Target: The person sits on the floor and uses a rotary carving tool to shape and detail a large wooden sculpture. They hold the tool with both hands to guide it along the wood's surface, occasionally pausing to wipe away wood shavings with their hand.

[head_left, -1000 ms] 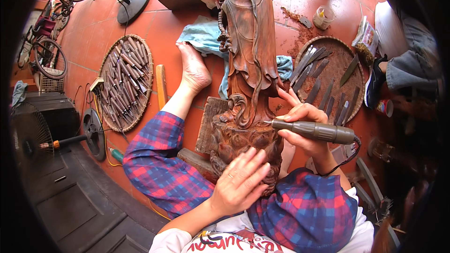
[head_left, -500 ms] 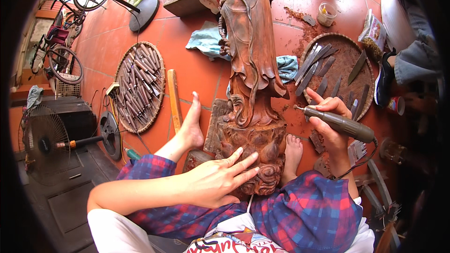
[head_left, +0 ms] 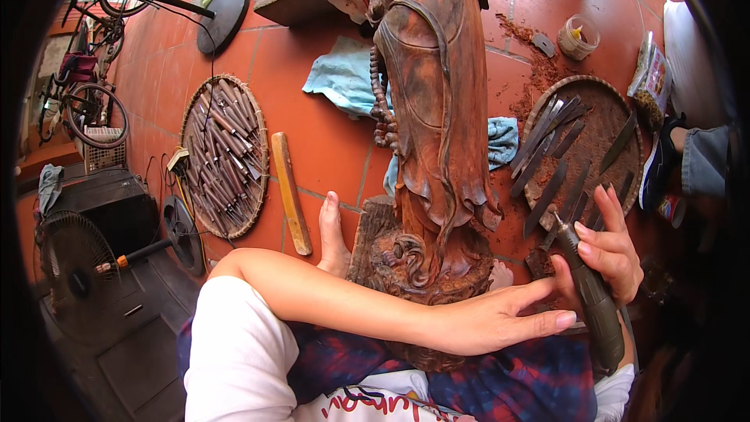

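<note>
A carved dark wooden statue (head_left: 426, 101) of a robed figure stands between my legs, its swirl-carved base (head_left: 426, 273) partly covered by my left arm. Crossing over that base, my left hand (head_left: 492, 316) has its fingers apart, their tips close beside a rotary tool (head_left: 587, 289); whether they touch it I cannot tell. My right hand (head_left: 613, 254) is closed round this dark green pen-like tool, which points up with a small bit at its tip. Beads hang down the statue's left side.
Left of the statue lie a round basket (head_left: 226, 211) of wood-handled chisels and a wooden bar (head_left: 290, 191). At right, a round tray (head_left: 625, 101) bears several flat files. Blue cloths (head_left: 344, 78), a fan (head_left: 74, 258), a plastic cup (head_left: 578, 37) and another person's leg (head_left: 707, 160) surround me.
My left hand has left the statue's base and moved right, toward the rotary tool. The tool, in my right hand, has swung from sideways to more upright. The view has shifted.
</note>
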Motion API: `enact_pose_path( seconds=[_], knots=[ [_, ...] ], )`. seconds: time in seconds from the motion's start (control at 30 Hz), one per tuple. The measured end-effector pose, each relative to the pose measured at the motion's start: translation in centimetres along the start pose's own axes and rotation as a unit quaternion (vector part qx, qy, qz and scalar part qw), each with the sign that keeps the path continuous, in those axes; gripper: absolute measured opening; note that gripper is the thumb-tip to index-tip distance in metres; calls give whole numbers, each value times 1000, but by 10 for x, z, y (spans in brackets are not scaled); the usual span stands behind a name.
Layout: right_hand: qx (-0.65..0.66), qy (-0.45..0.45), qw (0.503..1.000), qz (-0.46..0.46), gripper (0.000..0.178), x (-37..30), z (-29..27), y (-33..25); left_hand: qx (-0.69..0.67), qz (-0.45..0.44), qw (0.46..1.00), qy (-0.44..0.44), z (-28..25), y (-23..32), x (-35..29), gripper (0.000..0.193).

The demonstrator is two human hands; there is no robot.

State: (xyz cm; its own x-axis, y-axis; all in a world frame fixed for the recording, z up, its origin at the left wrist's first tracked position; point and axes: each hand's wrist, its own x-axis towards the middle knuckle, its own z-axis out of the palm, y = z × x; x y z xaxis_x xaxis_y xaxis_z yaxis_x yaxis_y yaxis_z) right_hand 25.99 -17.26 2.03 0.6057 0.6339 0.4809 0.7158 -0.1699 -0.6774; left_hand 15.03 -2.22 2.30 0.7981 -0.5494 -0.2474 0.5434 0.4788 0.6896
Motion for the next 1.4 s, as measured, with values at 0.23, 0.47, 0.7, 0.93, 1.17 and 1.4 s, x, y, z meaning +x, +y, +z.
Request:
enact_pose_path(
  seconds=[0.23,0.47,0.7,0.93,1.17,1.4],
  knots=[
    [-81,45,996,12,28,-53,-28,-56,-35,-119,992,3,45,-11,1,41],
    [-92,124,987,42,36,-151,-47,-131,-114,39,986,-116,107,-88,-24,22],
    [11,319,815,484,36,-306,-35,-241,7,100,995,9,127,-86,-57,29],
    [-100,562,642,512,10,-544,17,-279,-31,163,975,149,90,-48,-70,32],
    [-357,455,398,712,10,-597,52,-322,61,259,957,114,9,-12,-49,38],
    [-329,207,371,843,19,-613,42,-285,104,281,944,137,33,-7,-46,32]
  ],
)
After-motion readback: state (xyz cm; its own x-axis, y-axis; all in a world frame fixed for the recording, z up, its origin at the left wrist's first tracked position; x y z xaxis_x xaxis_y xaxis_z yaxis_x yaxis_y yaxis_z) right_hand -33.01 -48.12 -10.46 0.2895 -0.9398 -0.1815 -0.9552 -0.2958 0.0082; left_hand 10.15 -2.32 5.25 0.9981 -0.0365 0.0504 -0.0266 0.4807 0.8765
